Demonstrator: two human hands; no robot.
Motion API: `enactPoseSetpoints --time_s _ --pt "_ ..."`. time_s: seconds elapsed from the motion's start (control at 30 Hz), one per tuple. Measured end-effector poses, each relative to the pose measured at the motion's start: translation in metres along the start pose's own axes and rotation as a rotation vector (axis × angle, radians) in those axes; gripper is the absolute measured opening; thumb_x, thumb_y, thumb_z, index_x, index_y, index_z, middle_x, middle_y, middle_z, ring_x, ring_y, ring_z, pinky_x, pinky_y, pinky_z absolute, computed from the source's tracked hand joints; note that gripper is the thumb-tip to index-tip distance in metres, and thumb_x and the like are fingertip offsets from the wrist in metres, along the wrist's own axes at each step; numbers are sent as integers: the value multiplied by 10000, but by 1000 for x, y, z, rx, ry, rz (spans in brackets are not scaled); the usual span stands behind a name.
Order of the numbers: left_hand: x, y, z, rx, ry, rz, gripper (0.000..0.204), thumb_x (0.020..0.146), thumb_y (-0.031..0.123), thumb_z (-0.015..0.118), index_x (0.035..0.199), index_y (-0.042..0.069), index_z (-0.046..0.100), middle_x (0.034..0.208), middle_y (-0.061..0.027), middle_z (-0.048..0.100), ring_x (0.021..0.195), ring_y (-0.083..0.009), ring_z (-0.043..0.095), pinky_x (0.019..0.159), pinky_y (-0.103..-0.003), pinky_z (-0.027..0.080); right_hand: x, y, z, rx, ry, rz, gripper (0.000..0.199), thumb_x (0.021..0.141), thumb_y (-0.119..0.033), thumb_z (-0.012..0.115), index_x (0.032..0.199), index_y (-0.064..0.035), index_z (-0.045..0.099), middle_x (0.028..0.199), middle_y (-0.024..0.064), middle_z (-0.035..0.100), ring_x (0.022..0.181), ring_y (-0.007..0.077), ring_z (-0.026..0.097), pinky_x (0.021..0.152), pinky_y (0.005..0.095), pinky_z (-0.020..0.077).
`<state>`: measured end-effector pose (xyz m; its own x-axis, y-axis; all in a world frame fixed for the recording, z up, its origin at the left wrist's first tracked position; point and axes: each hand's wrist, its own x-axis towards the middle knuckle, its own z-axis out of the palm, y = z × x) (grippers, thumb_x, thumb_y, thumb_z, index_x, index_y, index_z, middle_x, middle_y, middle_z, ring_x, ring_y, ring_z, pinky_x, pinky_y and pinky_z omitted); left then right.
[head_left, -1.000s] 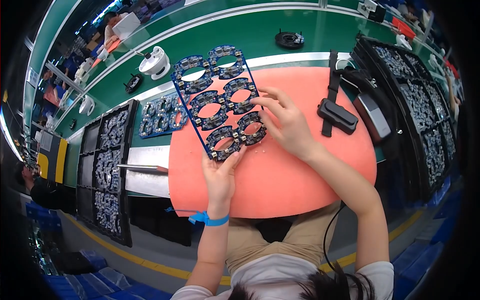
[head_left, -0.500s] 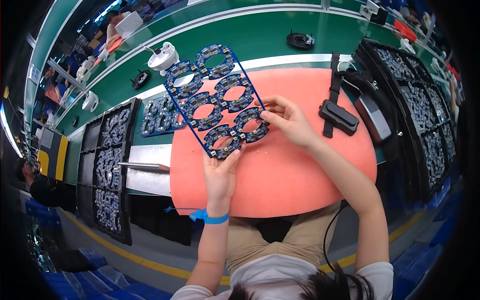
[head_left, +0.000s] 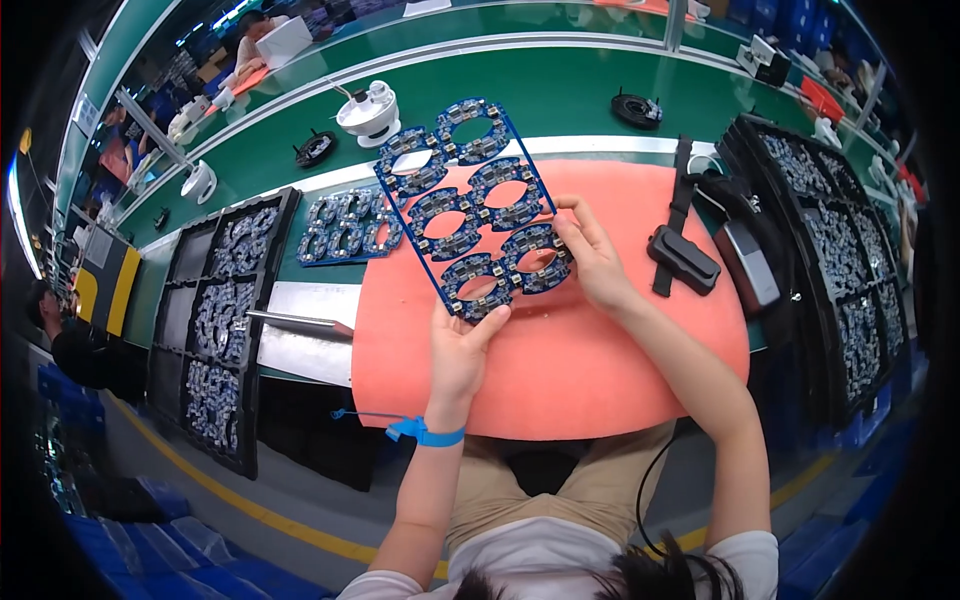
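Note:
Both hands hold up a blue circuit board panel (head_left: 462, 230) made of several ring-shaped boards joined in two columns, tilted over the pink mat (head_left: 620, 370). My left hand (head_left: 462, 350), with a blue strap (head_left: 438, 437) at its wrist, grips the panel's near lower edge, its thumb on the front. My right hand (head_left: 592, 262) pinches the right edge near the lower right ring; some of its fingers are hidden behind the board. Left of the mat, similar circuit board panels (head_left: 345, 228) lie on the green bench.
A black tray (head_left: 268, 305) with small boards stands at the left, another tray (head_left: 810, 250) at the right. A metal tool (head_left: 300, 322) lies left of the mat. A strapped black device (head_left: 684, 258) rests on the mat's right side. White housing (head_left: 370, 115) and black round part (head_left: 637, 111) stand behind.
The view has shifted, so the scene sits a little further right and lower. Both hands keep their hold on the panel, at nearly the same tilt.

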<state>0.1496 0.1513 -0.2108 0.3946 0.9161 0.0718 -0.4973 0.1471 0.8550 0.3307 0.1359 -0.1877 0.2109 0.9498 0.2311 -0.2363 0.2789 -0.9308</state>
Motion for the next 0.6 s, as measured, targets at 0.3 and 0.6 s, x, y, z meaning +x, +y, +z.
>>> enactPoseSetpoints --time_s 0.3,0.6 --pt "4 -13 -4 304 -161 134 459 799 -24 656 1218 3 471 1116 -83 597 978 -143 596 871 -287 489 28 -17 2 -167 245 -183 194 981 -184 407 1041 -34 513 752 28 589 492 58 523 428 175 397" --pt "-1 -17 4 832 -166 410 278 792 96 615 1063 35 620 979 -157 652 887 -298 630 837 -373 481 74 -54 102 -267 -25 -305 154 918 -108 523 931 11 621 691 0 620 438 11 423 386 186 299"
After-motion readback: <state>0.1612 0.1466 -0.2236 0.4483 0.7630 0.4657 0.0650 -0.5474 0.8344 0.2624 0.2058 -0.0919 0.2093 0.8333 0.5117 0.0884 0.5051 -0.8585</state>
